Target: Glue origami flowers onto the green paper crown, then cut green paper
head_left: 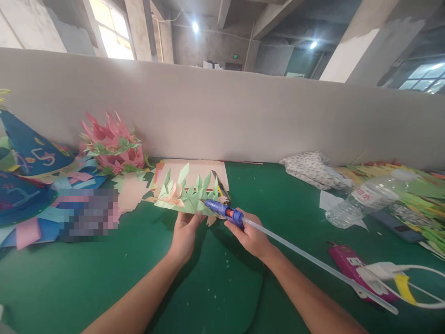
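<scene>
My left hand [183, 232] is closed on the lower edge of a green paper leaf strip [184, 192] with a pale pink paper flower on it, lifted just above the green table [104, 278]. My right hand [251, 236] grips a blue hot glue gun [222, 211]. Its nozzle points left and touches the right end of the leaf strip. A long clear glue stick [313, 262] juts out of the gun's back toward the lower right.
A pink paper flower cluster [111, 146] and blue paper cones [31, 153] lie at the left among coloured paper scraps. Pink card sheets [205, 169] lie behind the strip. At the right are a plastic water bottle [368, 197], a patterned cloth [309, 168], green paper pieces, a pink power strip [351, 266] with a white plug.
</scene>
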A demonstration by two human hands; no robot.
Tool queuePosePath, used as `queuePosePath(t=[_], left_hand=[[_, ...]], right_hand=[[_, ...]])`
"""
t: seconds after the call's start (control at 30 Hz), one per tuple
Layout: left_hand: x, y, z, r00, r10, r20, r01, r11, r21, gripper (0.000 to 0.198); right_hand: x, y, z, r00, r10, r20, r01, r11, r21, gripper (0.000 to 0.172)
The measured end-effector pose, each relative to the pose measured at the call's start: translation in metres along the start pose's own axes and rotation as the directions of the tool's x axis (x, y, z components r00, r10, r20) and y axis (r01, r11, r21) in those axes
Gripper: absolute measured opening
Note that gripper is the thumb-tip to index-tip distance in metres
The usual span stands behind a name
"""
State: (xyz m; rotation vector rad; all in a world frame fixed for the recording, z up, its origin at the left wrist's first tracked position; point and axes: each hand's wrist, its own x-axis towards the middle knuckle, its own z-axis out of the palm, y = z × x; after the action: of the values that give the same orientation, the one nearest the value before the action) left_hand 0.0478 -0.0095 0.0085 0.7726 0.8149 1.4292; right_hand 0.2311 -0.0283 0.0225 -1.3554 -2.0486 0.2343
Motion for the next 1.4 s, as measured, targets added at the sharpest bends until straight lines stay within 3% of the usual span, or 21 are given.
queuePosePath(t=[0.43, 0.6, 0.77, 0.9, 1.07, 1.27, 1.4], left_hand=[[0.0, 0.004, -0.002, 1.0, 0.03, -0.003, -0.03, 1.0, -0.003, 0.048], [0.0, 0.005, -0.002, 0.999, 0.035, -0.009, -0.035, 0.999, -0.012, 0.049], [0.0, 0.005, -0.001, 1.0, 0.031, -0.005, -0.031, 0.999, -0.025, 0.044], [0.001, 0.006, -0.001, 1.0, 0.016, -0.015, -0.016, 0.999, -0.045, 0.045], [0.001, 0.006, 0.0, 1.0, 0.019, -0.013, -0.02, 0.997, -0.072, 0.046], [0.001, 0.007, 0.0, 0.999, 0.01, -0.054, -0.013, 0.999, -0.046, 0.047], [0.002, 0.007, -0.002, 0.998, 0.021, -0.053, -0.023, 0.999, -0.043, 0.046]], right_hand=[[0.001, -0.009, -0.009, 0.998, -0.018, 0.063, 0.023, 0.997, -0.078, 0.023], [0.002, -0.005, -0.009, 1.0, -0.02, 0.01, 0.021, 0.997, -0.073, 0.024], [0.003, -0.007, -0.01, 0.996, -0.043, 0.084, 0.05, 0.995, -0.081, 0.025], [0.004, -0.005, -0.008, 0.996, -0.032, 0.079, 0.041, 0.992, -0.117, 0.023], [0.004, 0.004, -0.005, 0.988, -0.121, 0.095, 0.138, 0.969, -0.206, 0.011], [0.004, 0.01, -0.007, 0.957, -0.249, 0.149, 0.275, 0.943, -0.186, 0.018], [0.004, 0.007, -0.01, 0.976, -0.156, 0.154, 0.179, 0.973, -0.149, 0.018]])
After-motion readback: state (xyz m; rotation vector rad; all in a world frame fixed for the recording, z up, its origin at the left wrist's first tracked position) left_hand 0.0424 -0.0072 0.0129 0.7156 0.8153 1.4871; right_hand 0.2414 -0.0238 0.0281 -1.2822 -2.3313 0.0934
